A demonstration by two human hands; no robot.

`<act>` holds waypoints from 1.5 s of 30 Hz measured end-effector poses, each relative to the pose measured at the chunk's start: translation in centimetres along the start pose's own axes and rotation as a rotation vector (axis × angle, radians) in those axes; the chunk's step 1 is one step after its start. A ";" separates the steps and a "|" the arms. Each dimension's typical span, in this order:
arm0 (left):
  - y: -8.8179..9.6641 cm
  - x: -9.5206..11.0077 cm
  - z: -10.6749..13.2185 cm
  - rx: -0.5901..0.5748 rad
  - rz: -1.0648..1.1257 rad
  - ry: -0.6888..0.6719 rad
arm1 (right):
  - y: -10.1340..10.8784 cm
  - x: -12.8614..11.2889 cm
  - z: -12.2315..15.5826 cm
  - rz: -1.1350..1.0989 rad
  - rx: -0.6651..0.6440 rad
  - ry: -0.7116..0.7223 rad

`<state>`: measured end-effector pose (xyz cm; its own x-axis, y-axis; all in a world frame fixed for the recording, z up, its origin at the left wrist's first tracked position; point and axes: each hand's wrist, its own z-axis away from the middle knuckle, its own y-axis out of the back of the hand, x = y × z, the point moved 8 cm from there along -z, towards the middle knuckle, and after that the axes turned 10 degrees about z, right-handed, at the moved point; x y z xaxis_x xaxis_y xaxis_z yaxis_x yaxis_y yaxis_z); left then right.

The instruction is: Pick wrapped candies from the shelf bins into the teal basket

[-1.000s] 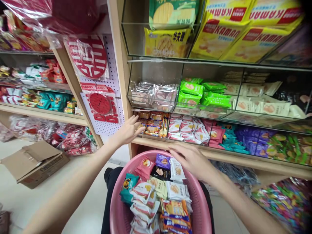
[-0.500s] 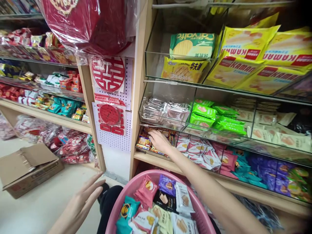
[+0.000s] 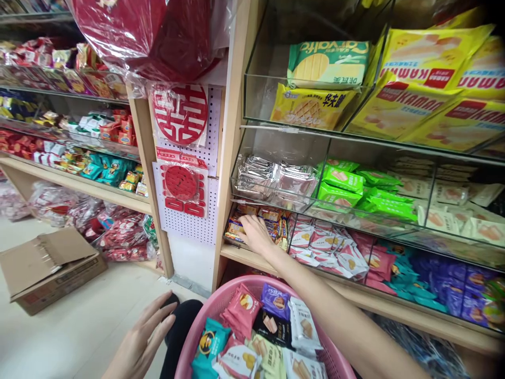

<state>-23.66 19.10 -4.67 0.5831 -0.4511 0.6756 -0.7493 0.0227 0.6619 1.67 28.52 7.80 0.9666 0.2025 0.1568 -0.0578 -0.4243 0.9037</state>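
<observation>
My right hand [image 3: 255,234] reaches into the lower left bin, its fingers bent down among small orange-and-blue snack packets [image 3: 272,216]. Its fingertips are hidden, so a grip cannot be made out. Empty, with fingers stretched out, my left hand [image 3: 144,337] hovers left of a pink plastic basket [image 3: 211,304]. Inside the basket lie several wrapped snacks, among them a teal packet [image 3: 209,345], a red packet [image 3: 242,309], a purple packet [image 3: 275,300], a black packet [image 3: 272,327] and a white packet [image 3: 304,322]. My right forearm passes over the basket's right side.
Clear-fronted bins hold silver packets [image 3: 256,176], green packets [image 3: 341,184], pink-and-white packets [image 3: 335,247] and large yellow bags [image 3: 418,108]. A cardboard box [image 3: 51,268] stands on the floor at left. A wrapped dark-red item [image 3: 158,37] hangs before the shelf post.
The view has shifted slightly, the right shelf appearing larger and further right. My right hand stays in the same bin, a little lower among the packets. My left hand remains beside the basket.
</observation>
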 end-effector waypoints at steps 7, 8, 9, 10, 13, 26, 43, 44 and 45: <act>0.2 0.7 0.6 -0.016 -0.018 -0.003 | -0.5 0.2 0.1 -0.163 0.081 -0.031; 0.3 0.8 0.6 -0.013 -0.018 -0.001 | -0.5 0.3 0.1 -0.188 0.089 -0.036; 0.3 0.8 0.7 -0.011 -0.017 0.002 | -0.5 0.4 0.0 -0.213 0.098 -0.040; 0.4 0.9 0.8 -0.009 -0.014 0.003 | -0.4 0.5 0.1 -0.237 0.111 -0.044; 0.7 1.2 0.7 0.004 0.002 0.001 | 0.7 0.7 0.3 -0.299 0.159 -0.040; -3.1 15.7 -0.5 0.196 0.972 0.129 | 10.9 -2.6 14.8 -0.620 0.450 -0.118; -6.7 20.4 0.9 0.152 1.187 0.192 | 10.6 -2.5 24.9 -0.453 0.562 -0.204; -6.5 20.3 1.1 0.085 1.144 0.194 | 10.2 -2.0 25.7 -0.472 0.528 -0.226; -6.5 20.2 1.2 0.004 1.104 0.191 | 9.8 -1.5 26.5 -0.491 0.493 -0.244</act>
<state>-7.37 8.73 4.26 -0.3633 -0.0410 0.9308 -0.8865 0.3226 -0.3318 6.28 0.64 5.88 0.8838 0.2933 -0.3644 0.4589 -0.6943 0.5543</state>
